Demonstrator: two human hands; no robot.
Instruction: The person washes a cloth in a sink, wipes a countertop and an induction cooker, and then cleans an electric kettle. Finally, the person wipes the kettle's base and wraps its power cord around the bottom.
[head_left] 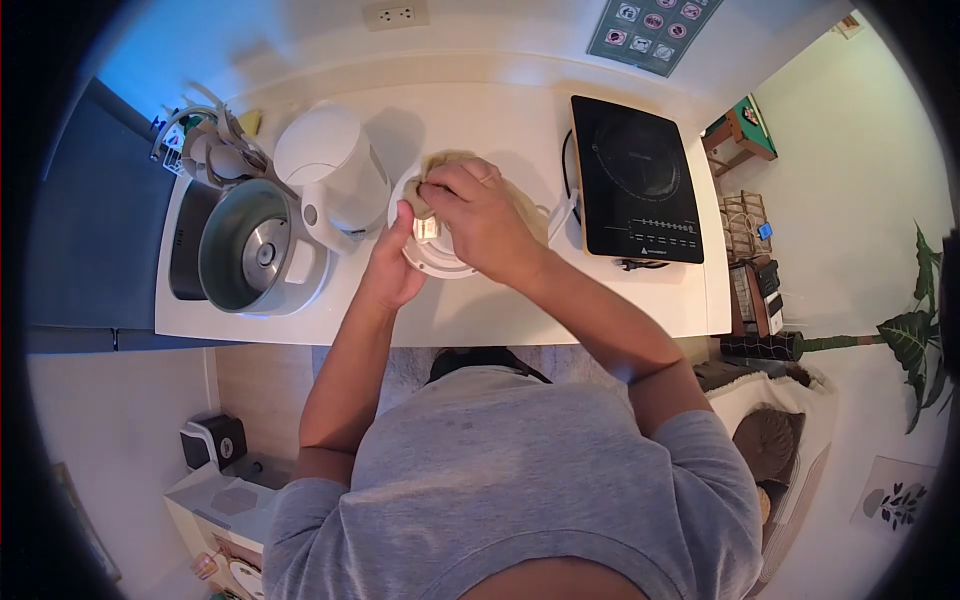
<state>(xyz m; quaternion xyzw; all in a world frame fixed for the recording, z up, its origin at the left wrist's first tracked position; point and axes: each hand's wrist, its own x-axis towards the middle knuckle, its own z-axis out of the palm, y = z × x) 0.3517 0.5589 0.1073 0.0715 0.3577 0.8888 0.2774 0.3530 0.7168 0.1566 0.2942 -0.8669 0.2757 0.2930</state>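
Observation:
Over the white counter, my left hand [395, 262] holds the near left edge of a round white plastic base [445, 266], its thumb pointing up along the side. My right hand [478, 215] is closed on a beige cloth [522, 208], its fingers pressed against the upper left part of the base. The cloth bunches behind the fingers and hangs down to the right. A small shiny metallic patch [427, 229] shows at the middle of the base. A white cord with a plug [564, 213] lies to the right of it.
A white kettle [322, 150] stands to the left, beside a grey-green pot [240, 250] at the sink [187, 230]. Utensils [222, 150] fill a rack behind the pot. A black induction cooktop [640, 180] lies at the right. An outlet [396, 14] is on the wall.

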